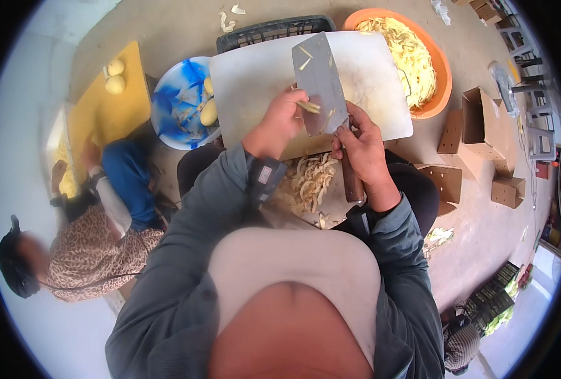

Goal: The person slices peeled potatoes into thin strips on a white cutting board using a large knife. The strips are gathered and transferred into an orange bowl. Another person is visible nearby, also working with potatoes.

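Note:
My right hand (362, 148) grips a cleaver (321, 63) where blade and wooden handle meet. The wide blade stands raised over a white cutting board (249, 76), with a few pale slivers stuck to it. My left hand (279, 123) is closed beside the blade, pinching a few pale yellow potato strips (309, 107) against its lower part. Left of the board, a blue and white basin (163, 117) contains peeled potatoes (209, 112). An orange tub (443, 76) at the board's far right corner is heaped with cut strips (410, 60).
Pale peelings (312, 180) lie below the board, between my knees. A black crate (274, 31) sits behind it. At left, another person (97, 246) works by a yellow board (106, 104) with two peeled potatoes. Cardboard boxes (482, 126) stand on the floor at right.

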A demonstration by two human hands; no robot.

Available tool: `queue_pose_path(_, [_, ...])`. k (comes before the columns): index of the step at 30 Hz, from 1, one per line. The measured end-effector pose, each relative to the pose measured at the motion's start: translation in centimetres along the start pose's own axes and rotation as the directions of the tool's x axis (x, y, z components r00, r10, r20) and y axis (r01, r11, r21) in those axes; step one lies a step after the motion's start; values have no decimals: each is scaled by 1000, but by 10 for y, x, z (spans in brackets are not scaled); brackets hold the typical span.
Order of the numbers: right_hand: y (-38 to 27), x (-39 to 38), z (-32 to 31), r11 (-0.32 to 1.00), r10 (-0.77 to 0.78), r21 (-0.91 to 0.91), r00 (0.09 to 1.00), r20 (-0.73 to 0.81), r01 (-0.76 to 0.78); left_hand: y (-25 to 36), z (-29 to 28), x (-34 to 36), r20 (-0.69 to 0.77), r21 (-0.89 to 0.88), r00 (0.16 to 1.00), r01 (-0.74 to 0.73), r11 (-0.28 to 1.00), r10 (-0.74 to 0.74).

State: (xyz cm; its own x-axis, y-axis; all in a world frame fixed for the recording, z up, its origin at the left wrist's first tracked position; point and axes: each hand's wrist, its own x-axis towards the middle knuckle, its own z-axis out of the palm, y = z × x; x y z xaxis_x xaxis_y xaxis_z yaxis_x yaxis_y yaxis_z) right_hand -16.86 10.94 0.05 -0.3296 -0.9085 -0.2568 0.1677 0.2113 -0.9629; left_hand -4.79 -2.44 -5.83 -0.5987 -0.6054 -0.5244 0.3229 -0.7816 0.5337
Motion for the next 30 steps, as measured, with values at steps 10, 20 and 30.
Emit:
queue_pose_path(10, [-4,-2,-2,1000,-25,-19,1000,-19,24,-7,-8,9,40,-143,999,-30,989,36])
queue_pose_path(20, [-9,-4,-6,996,5,-84,1000,-18,-7,3,-29,30,-274,-292,953,-208,933,127])
queue_pose_path(30, [25,-4,8,950,251,184,968,32,-252,24,-52,42,-284,-286,954,-183,941,99])
